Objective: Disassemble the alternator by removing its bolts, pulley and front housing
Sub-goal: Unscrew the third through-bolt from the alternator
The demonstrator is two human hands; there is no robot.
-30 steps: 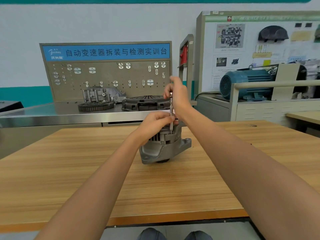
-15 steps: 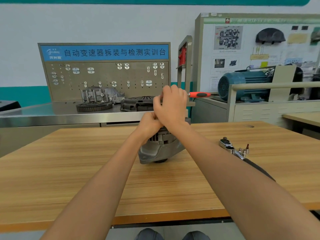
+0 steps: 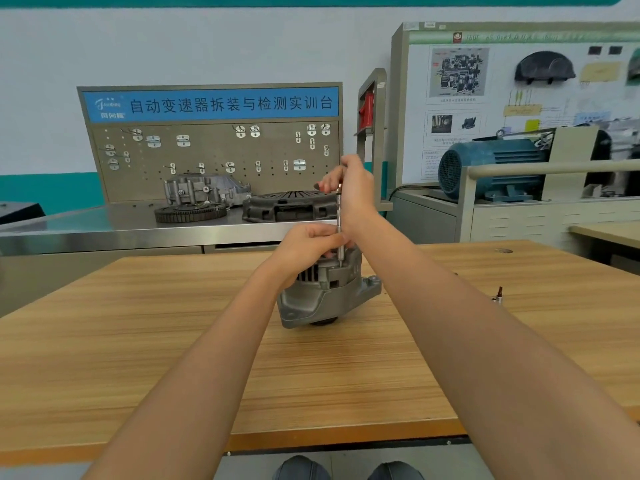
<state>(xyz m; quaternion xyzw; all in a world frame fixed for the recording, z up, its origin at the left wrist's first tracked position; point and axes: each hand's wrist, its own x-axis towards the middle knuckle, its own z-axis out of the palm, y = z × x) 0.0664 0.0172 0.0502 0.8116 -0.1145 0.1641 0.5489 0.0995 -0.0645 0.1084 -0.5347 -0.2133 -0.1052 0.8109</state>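
A grey cast alternator stands on the wooden table, pulley side down, its dark pulley just visible under the housing. A thin steel tool shaft stands upright with its tip on the alternator's top edge. My right hand grips the tool's upper end, which shows a bit of red. My left hand rests on the alternator's top and pinches the lower shaft. The bolt under the tip is hidden.
Small sockets and a bit lie on the table to the right, partly behind my right forearm. Behind the table stand a steel bench with a clutch cover, a toothed ring and a gearbox part, a pegboard, and a blue motor.
Half a second ago my right hand was low over my left with the red handle pointing right. Now it is raised and the shaft stands upright again, as one second ago.
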